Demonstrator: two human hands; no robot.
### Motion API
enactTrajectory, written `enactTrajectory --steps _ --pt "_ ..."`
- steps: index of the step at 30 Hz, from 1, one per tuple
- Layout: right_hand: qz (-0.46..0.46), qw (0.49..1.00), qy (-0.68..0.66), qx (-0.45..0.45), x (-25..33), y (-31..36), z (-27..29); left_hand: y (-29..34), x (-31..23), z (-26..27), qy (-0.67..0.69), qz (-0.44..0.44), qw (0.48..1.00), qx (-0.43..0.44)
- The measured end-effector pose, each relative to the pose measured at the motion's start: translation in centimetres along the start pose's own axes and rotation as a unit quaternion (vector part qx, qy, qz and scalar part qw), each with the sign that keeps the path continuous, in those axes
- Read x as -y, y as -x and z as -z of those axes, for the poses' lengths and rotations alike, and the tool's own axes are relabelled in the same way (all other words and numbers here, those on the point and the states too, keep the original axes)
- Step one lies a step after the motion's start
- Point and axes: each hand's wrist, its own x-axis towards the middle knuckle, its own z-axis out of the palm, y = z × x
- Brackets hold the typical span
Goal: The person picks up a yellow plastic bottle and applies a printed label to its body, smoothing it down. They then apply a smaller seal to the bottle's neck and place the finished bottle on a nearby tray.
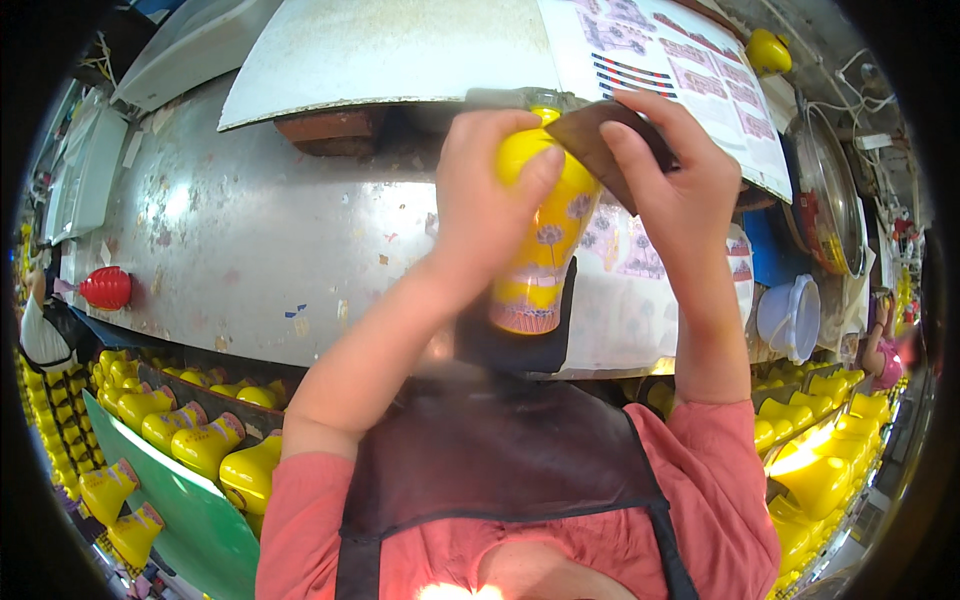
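- The fingers of the left hand curl tight around a yellow bottle, thumb across its front, holding it up just above the metal worktable.
- The bottle stands nearly upright, tilted a little, with a pale flower print on its side and a pink patterned band at its base; its top is partly hidden behind both hands.
- The right hand pinches a dark brown flat pad between thumb and fingers and presses it against the bottle's upper shoulder.
- Both forearms rise from pink sleeves over a dark apron.
- At lower left, a green tray slants beside rows of yellow bottles like the held one.
- More yellow pieces lie at lower right.
- A red lantern-shaped object sits on the table's far left edge.
- A white plastic tub stands at the right, near a printed sheet.
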Motion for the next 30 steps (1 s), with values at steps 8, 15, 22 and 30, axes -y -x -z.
enactTrajectory --steps 8,15,22,30 --pt "-0.149 0.973 -0.155 -0.087 -3.6 6.4 -1.4 0.1 0.4 0.1 0.194 0.146 0.97 0.025" --pt "0.157 0.988 0.008 0.004 0.0 10.6 -1.1 1.6 -1.7 0.4 0.313 0.208 0.926 0.036" --pt "0.248 0.966 0.05 0.041 1.9 9.1 0.8 1.7 -2.9 2.2 0.333 0.19 0.917 0.109" --pt "0.246 0.961 0.119 0.035 1.9 7.7 0.9 2.5 -0.3 0.6 0.066 0.106 0.988 0.086"
